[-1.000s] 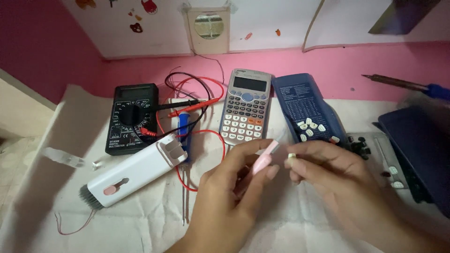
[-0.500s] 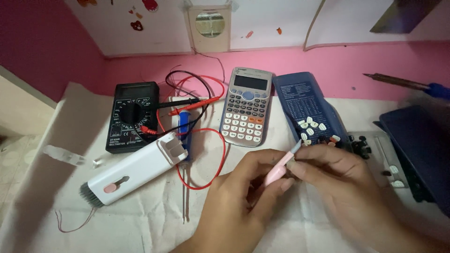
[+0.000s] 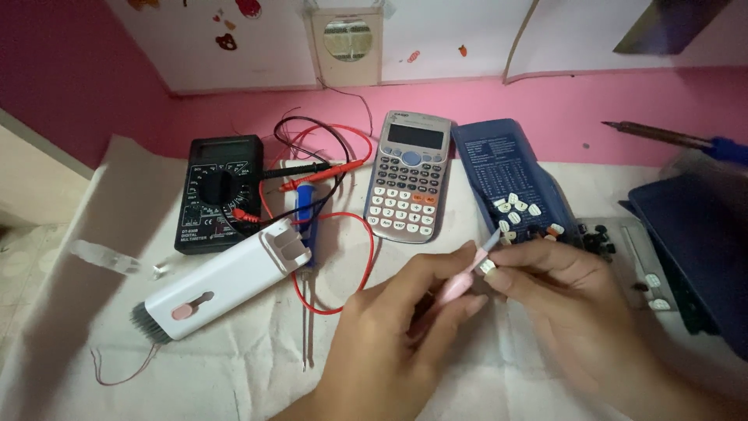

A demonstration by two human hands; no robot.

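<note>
My left hand (image 3: 405, 327) grips a thin pink tool (image 3: 461, 281) whose pale tip points up and right. My right hand (image 3: 569, 300) pinches a small white key cap (image 3: 488, 267) that touches the tool's tip. Both hands hover over the white cloth (image 3: 234, 366), just below a grey calculator (image 3: 409, 177) and a blue calculator cover (image 3: 510, 183) that carries several loose white key caps (image 3: 516, 206).
A black multimeter (image 3: 219, 191) with red and black leads (image 3: 312, 168) lies at the left. In front of it are a white cleaning brush tool (image 3: 222, 279) and a blue screwdriver (image 3: 305, 214). A soldering iron (image 3: 678, 140) and a dark blue case (image 3: 697, 242) sit at the right.
Both hands have shifted to the right and slightly up. The pink tool's tip has risen to meet the key cap in my right fingers.
</note>
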